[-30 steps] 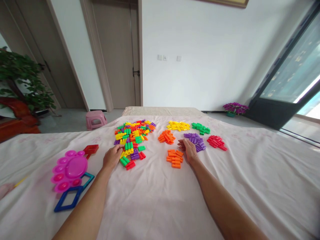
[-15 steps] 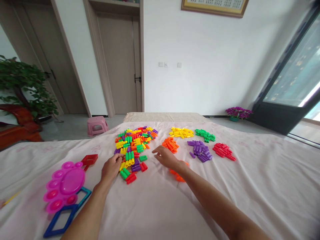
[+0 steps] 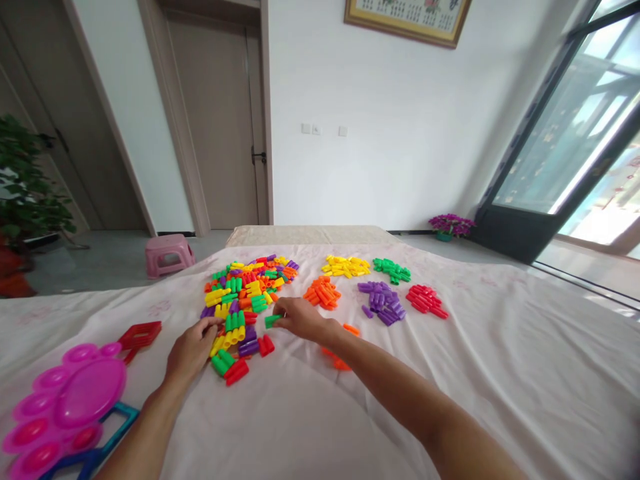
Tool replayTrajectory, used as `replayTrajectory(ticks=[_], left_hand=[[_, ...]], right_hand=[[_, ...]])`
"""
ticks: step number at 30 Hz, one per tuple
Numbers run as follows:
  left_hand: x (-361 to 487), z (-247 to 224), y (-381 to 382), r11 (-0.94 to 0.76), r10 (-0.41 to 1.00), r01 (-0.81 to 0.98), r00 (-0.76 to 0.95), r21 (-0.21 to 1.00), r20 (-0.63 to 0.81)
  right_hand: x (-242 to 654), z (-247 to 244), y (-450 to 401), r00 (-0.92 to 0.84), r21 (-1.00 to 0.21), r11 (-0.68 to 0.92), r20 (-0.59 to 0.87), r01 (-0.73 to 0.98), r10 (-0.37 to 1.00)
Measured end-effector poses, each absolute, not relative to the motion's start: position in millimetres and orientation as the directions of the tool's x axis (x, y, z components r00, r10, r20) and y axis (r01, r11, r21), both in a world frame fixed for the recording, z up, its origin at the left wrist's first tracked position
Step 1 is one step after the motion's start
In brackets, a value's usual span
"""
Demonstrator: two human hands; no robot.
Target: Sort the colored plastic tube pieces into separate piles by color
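Observation:
On the cloth at centre left lies a mixed pile of coloured plastic pieces (image 3: 250, 283). My left hand (image 3: 193, 347) rests at the pile's near left edge, fingers bent against yellow and green pieces (image 3: 234, 328); whether it grips one is hidden. The fingers of my right hand (image 3: 300, 317) are closed on a green piece (image 3: 272, 321) at the pile's right side. Single-colour groups lie further right: orange (image 3: 323, 293), yellow (image 3: 346, 267), green (image 3: 393, 270), purple (image 3: 383, 302) and red (image 3: 427, 300). More orange pieces (image 3: 340, 363) lie partly behind my right forearm.
A pink paw-shaped tray (image 3: 90, 393) lies at the left, with blue frames (image 3: 120, 430) beneath its edge and a red frame piece (image 3: 140, 335) beside it. The cloth (image 3: 500, 347) has folds. A pink stool (image 3: 169, 253) stands beyond the table.
My right hand has moved to the loose green piece beside the pile and closed on it. My left hand stays by the pile. The view has turned slightly right.

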State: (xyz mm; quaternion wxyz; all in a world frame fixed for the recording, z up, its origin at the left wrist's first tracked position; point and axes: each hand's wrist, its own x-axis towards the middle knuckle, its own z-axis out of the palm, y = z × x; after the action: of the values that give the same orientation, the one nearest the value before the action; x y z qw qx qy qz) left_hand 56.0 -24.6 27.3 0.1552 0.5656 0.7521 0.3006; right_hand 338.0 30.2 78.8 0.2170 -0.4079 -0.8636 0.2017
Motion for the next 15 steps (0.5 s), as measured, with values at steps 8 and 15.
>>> replayTrajectory(ticks=[8, 15], left_hand=[[54.3, 24.8, -21.3, 0.211, 0.946, 0.78, -0.314, 0.59, 0.077], [57.1, 26.4, -23.0, 0.203, 0.94, 0.793, -0.322, 0.574, 0.113]], right_hand=[[533.4, 79.9, 93.6, 0.152, -0.703, 0.18, 0.382, 0.688, 0.912], [640.1, 91.1, 116.0, 0.516, -0.719, -0.149, 0.323, 0.679, 0.793]])
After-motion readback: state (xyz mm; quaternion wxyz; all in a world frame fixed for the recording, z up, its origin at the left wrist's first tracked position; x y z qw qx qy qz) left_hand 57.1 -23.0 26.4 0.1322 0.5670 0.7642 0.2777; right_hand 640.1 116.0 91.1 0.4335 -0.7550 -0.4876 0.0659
